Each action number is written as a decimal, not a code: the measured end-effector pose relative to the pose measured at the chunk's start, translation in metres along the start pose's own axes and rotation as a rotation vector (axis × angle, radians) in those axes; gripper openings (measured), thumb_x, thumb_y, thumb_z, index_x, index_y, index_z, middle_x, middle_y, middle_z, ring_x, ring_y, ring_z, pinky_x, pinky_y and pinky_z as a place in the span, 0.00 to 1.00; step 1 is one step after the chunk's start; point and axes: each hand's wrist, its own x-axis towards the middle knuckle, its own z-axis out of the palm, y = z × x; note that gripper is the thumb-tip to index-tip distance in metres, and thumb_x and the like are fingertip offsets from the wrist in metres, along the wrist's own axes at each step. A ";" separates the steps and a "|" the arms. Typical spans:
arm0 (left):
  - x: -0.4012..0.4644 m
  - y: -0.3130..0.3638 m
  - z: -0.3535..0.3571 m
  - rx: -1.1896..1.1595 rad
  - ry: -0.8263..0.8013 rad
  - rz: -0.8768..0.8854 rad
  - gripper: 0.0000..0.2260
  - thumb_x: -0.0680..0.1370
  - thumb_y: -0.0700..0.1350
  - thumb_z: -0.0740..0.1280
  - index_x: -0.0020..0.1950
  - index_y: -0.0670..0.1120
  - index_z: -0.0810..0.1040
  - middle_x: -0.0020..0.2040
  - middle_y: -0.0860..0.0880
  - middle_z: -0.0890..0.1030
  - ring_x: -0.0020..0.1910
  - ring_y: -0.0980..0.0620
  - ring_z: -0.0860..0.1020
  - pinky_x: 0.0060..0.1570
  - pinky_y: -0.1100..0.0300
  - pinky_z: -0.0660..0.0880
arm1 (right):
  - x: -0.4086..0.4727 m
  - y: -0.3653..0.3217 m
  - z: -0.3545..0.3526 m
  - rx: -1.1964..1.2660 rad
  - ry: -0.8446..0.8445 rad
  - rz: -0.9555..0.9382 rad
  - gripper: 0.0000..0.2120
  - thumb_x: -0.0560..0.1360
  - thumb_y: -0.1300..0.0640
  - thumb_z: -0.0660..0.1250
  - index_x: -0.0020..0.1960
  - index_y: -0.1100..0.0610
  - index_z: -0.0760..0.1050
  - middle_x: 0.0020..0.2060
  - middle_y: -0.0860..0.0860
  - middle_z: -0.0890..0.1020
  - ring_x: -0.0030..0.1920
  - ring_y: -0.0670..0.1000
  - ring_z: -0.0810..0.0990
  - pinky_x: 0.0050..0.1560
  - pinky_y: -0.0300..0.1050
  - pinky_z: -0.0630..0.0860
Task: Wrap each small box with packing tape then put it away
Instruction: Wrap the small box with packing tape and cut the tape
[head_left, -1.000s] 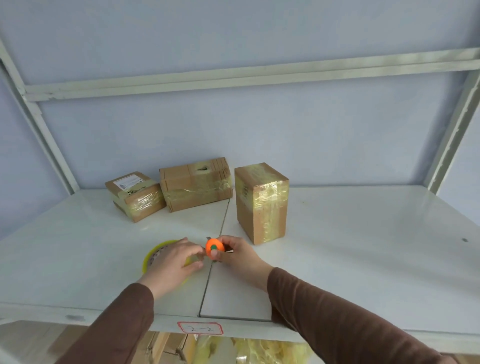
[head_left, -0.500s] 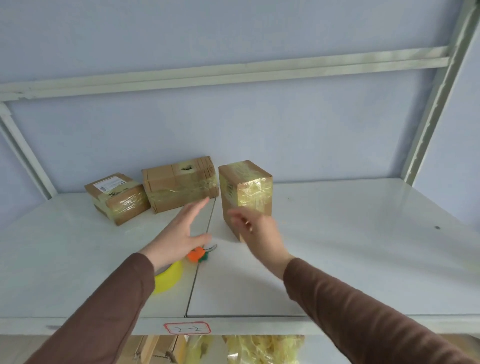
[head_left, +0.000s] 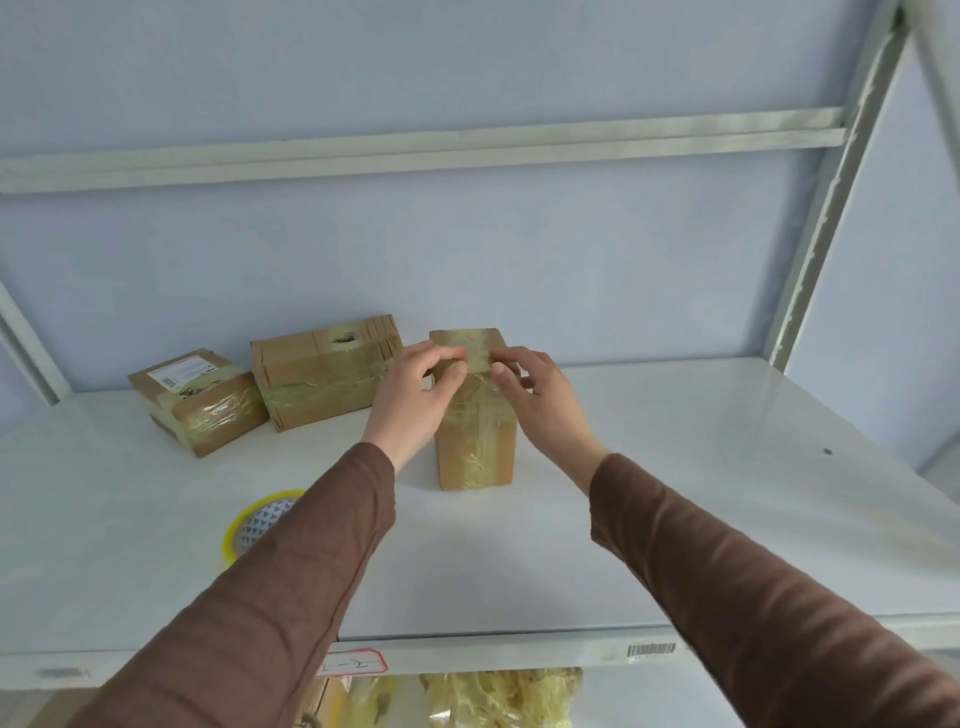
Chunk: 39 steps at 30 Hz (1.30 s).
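Note:
A tall cardboard box (head_left: 475, 447) wrapped in clear yellowish tape stands upright on the white shelf (head_left: 675, 467). My left hand (head_left: 415, 400) grips its top left edge, fingers curled over the top and thumb on the front face. My right hand (head_left: 543, 400) grips the top right edge in the same way. A yellow tape roll (head_left: 254, 522) lies flat at the near left, partly covered by my left sleeve. The orange cutter is not visible.
Two taped boxes sit at the back left: a flat labelled one (head_left: 200, 408) and a wider one (head_left: 324, 371). A shelf post (head_left: 826, 192) rises at the right. A rail (head_left: 415, 150) crosses overhead. Yellowish bags (head_left: 498, 696) lie below the shelf.
Both hands left the orange cutter and tape roll near the front edge, reached forward and took hold of the top of the tall box. The camera shifted closer and to the right.

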 end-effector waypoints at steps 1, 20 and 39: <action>0.000 0.000 0.001 0.010 -0.002 0.013 0.13 0.81 0.56 0.67 0.65 0.58 0.81 0.72 0.52 0.72 0.74 0.56 0.68 0.74 0.52 0.66 | -0.002 0.000 -0.001 -0.010 0.013 0.001 0.14 0.81 0.42 0.65 0.64 0.44 0.78 0.57 0.42 0.78 0.52 0.36 0.78 0.52 0.33 0.71; -0.022 -0.027 0.024 0.212 0.089 0.107 0.35 0.74 0.50 0.76 0.76 0.64 0.61 0.82 0.57 0.59 0.76 0.55 0.66 0.64 0.55 0.72 | -0.016 0.010 0.010 -0.277 -0.080 -0.145 0.30 0.77 0.55 0.72 0.76 0.48 0.64 0.71 0.48 0.69 0.63 0.49 0.76 0.60 0.51 0.77; -0.039 -0.024 0.018 -0.405 -0.162 -0.444 0.10 0.80 0.65 0.65 0.56 0.64 0.77 0.57 0.61 0.83 0.59 0.57 0.80 0.61 0.56 0.74 | -0.070 0.036 -0.037 -0.088 0.151 0.486 0.34 0.65 0.20 0.64 0.47 0.51 0.67 0.44 0.48 0.77 0.42 0.51 0.78 0.38 0.48 0.74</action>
